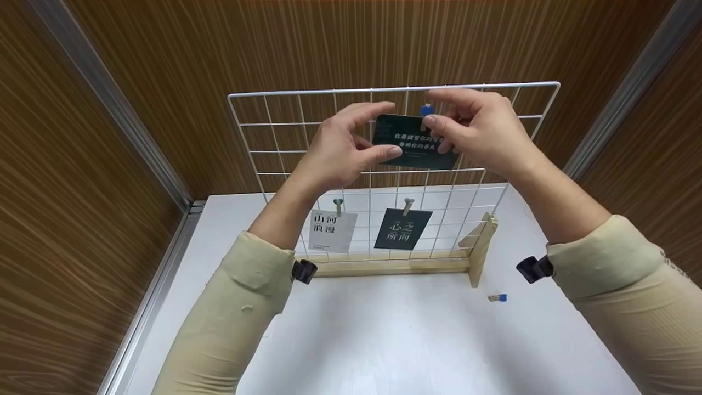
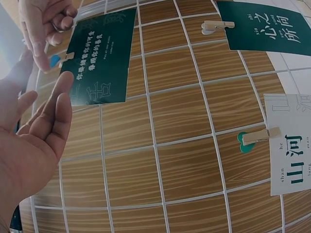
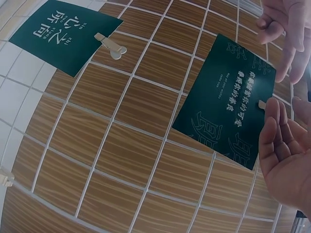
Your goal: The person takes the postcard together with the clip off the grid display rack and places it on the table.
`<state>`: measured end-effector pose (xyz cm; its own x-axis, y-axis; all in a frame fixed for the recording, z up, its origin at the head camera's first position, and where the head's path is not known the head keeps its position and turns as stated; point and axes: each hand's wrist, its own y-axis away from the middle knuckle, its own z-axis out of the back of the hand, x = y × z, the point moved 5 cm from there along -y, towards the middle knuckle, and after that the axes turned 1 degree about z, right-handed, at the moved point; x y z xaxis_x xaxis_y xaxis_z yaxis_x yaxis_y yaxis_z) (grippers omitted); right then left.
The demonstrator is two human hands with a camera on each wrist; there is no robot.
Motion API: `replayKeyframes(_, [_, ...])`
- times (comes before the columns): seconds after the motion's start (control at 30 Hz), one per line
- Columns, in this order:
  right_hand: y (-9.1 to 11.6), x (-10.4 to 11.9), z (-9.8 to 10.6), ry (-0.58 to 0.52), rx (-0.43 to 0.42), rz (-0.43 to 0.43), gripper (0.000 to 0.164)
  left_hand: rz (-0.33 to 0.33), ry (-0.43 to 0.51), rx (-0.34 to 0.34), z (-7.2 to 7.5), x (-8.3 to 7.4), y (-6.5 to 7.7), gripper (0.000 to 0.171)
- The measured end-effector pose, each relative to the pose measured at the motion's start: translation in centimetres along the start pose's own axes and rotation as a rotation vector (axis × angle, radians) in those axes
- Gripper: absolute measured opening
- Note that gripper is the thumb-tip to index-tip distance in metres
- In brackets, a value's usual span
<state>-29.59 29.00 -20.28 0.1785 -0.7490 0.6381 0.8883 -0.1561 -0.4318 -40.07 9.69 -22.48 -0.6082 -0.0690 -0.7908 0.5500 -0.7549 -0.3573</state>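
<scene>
A dark green card (image 1: 414, 159) with white writing is fixed high on a white wire grid (image 1: 307, 123) by a small wooden clothespin with a blue heart (image 1: 427, 109). My left hand (image 1: 351, 142) is at the card's left side, thumb in front of the card in the head view, index finger raised above its top corner. At the clothespin is my right hand (image 1: 482, 129); its thumb overlaps the pin's lower part, and its index finger extends above the heart. In the right wrist view, right fingers partly hide the clothespin.
Lower on the grid hang a white card (image 1: 332, 236) and another green card (image 1: 403, 233), each under a heart clothespin. The grid stands in a wooden base (image 1: 389, 267) on a white table (image 1: 356, 340). A spare blue-heart clothespin (image 1: 498, 298) lies at right. Wood-grain panels (image 1: 274, 44) enclose the back and sides.
</scene>
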Motion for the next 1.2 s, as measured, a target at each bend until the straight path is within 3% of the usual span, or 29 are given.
replayKeyframes(0.43, [-0.2, -1.1, -1.1, 0.085, 0.027, -0.060, 0.046, -0.013, 0.034, -0.001, -0.5, 0.4, 0.0, 0.064])
replayKeyframes(0.77, [-0.5, -1.2, -1.1, 0.065, -0.003, -0.067, 0.038, -0.008, 0.052, -0.020, -0.6, 0.6, -0.2, 0.062])
replayKeyframes(0.87, [-0.7, -1.3, -1.1, 0.056, -0.015, -0.071, 0.036, 0.019, 0.098, -0.029, -0.6, 0.7, -0.2, 0.059])
replayKeyframes(1.2, [-0.9, -1.4, -1.2, 0.019, -0.010, -0.104, 0.034, 0.053, 0.390, -0.123, -0.6, 1.5, 0.0, 0.044])
